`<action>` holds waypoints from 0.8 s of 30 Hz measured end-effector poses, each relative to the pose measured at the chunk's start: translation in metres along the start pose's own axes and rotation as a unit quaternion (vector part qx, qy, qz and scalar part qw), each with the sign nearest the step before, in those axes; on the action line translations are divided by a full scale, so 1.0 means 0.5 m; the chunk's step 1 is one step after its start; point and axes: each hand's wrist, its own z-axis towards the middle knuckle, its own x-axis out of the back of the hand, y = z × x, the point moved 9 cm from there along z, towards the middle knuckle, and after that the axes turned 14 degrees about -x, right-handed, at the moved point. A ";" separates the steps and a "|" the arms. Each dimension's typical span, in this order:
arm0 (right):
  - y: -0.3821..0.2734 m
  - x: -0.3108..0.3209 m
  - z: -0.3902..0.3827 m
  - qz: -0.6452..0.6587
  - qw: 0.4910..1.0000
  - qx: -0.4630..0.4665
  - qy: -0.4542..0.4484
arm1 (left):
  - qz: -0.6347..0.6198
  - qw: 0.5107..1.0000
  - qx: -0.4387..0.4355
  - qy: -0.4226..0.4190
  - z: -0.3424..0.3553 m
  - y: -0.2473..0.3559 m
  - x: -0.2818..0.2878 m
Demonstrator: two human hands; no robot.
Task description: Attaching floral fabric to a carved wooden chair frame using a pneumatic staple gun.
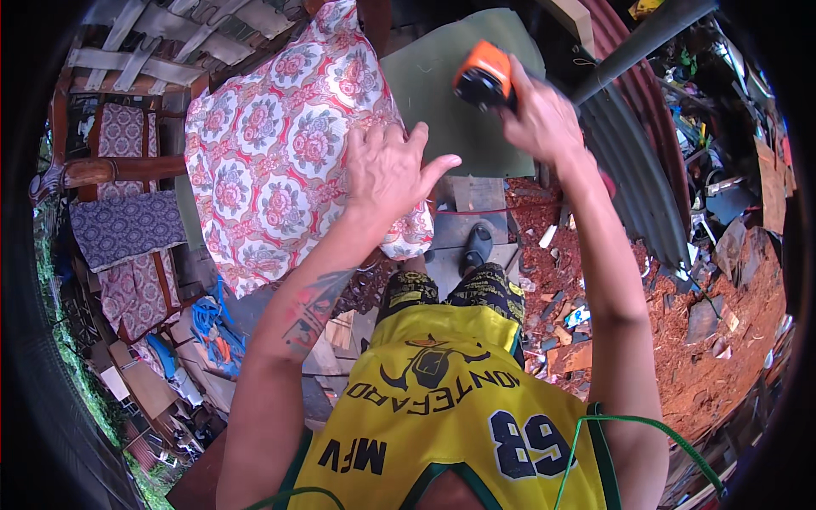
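My left hand lies on a floral fabric in red, white and grey, its fingers stretched out and the thumb pointing right. The fabric drapes over something I cannot make out, with its lower right corner folded under. Raised to the right, my right hand is closed around an orange and black hand tool. Blur and the angle keep the tool's exact kind unclear. It is held above an olive-green sheet, apart from the fabric.
At left stands a wooden frame with woven straps and patterned cushions. Corrugated metal sheets and a grey pole flank the right side. Scraps litter the reddish ground. Blue cord lies at lower left.
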 end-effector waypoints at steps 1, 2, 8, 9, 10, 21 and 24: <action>-0.006 -0.030 0.035 -0.022 1.000 0.004 0.000 | 0.039 0.996 0.036 -0.071 -0.003 -0.008 -0.013; -0.018 -0.053 0.060 -0.047 0.998 0.029 0.021 | 0.038 0.991 0.054 -0.115 -0.013 -0.017 -0.022; -0.030 -0.204 0.114 -0.100 0.995 0.027 -0.016 | -0.239 0.931 0.275 0.038 -0.152 -0.173 -0.028; -0.029 -0.222 0.110 -0.117 0.993 0.025 -0.022 | -0.239 0.931 0.275 0.033 -0.170 -0.183 -0.038; -0.029 -0.237 0.106 -0.132 0.990 0.027 -0.030 | -0.316 0.899 0.296 0.067 -0.191 -0.192 -0.050; -0.014 -0.251 0.125 -0.097 0.993 -0.023 -0.060 | -0.257 0.938 0.122 0.197 -0.201 -0.177 -0.001; -0.018 -0.251 0.123 -0.099 0.993 -0.022 -0.056 | -0.060 0.990 -0.027 0.122 -0.153 -0.166 0.016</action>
